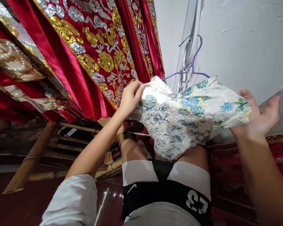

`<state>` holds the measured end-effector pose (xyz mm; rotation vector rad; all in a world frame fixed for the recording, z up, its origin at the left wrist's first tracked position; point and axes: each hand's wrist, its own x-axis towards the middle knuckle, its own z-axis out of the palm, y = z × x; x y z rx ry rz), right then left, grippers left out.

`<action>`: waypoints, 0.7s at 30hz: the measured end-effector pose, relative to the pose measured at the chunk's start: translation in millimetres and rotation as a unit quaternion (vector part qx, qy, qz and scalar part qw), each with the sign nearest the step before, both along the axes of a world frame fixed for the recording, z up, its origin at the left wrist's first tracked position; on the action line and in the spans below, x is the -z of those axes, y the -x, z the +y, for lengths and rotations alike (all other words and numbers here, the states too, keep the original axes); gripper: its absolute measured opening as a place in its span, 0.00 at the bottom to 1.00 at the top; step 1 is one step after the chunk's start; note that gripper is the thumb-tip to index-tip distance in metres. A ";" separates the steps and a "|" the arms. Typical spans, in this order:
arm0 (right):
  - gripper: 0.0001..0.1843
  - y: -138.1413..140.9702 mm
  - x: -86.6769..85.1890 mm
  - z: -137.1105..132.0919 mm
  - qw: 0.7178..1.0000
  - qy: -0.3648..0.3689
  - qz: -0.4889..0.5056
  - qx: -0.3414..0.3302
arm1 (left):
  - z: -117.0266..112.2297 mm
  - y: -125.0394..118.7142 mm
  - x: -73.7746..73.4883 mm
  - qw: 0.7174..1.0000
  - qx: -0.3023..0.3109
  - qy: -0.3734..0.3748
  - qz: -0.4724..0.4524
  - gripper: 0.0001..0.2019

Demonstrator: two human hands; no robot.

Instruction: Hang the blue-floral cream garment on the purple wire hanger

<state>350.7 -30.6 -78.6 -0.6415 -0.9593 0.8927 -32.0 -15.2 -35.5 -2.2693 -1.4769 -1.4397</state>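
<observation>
A white blouse (176, 122) with blue and green flowers hangs on a purple hanger (192, 64) in front of me. The hanger's arms go into its collar, and I cannot tell whether the hook is caught on anything. My left hand (131, 96) pinches the blouse at its left shoulder, thumb against the fingers. At the right sleeve is my right hand (261, 114), slightly blurred, its thumb and fingers apart. Part of that hand is hidden behind the sleeve's edge.
Red curtains (103, 47) with gold and silver embroidery fill the upper left. Below them stands a bamboo frame (35, 150), with a phone (115, 150) resting low by it. A white wall (245, 40) rises behind the hanger. Red cloth (280, 160) lies at the right.
</observation>
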 end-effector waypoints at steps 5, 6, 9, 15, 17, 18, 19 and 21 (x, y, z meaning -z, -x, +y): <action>0.30 -8.9 -43.7 -23.0 0.991 -0.078 -0.074 0.082 | 15.4 -30.2 -23.9 0.999 -0.003 -0.038 -0.030 0.09; 0.32 -10.6 -48.9 -28.7 0.987 -0.101 -0.071 0.100 | 17.9 -37.7 -27.0 0.999 0.006 -0.030 -0.033 0.10; 0.33 -9.0 -50.0 -48.1 0.980 -0.161 -0.068 0.095 | 23.6 -55.4 -23.0 0.999 0.024 -0.015 -0.045 0.12; 0.30 -0.9 -48.5 -47.8 0.979 -0.175 -0.014 0.105 | 36.3 -73.2 -13.9 0.997 0.037 -0.012 -0.069 0.12; 0.30 -6.5 -55.7 -36.1 0.982 -0.153 0.088 0.060 | 36.5 -79.0 -22.8 0.997 0.030 -0.014 -0.065 0.13; 0.33 -8.5 -57.6 -33.1 0.979 -0.145 0.137 0.047 | 35.2 -81.3 -26.3 0.998 0.023 -0.015 -0.055 0.13; 0.35 -8.6 -57.1 -33.9 0.975 -0.141 0.167 0.042 | 33.3 -82.7 -27.5 0.999 0.016 -0.014 -0.039 0.13; 0.31 0.3 -48.0 -49.7 0.974 -0.146 0.160 0.062 | 28.1 -82.1 -20.1 1.000 0.000 -0.009 -0.003 0.13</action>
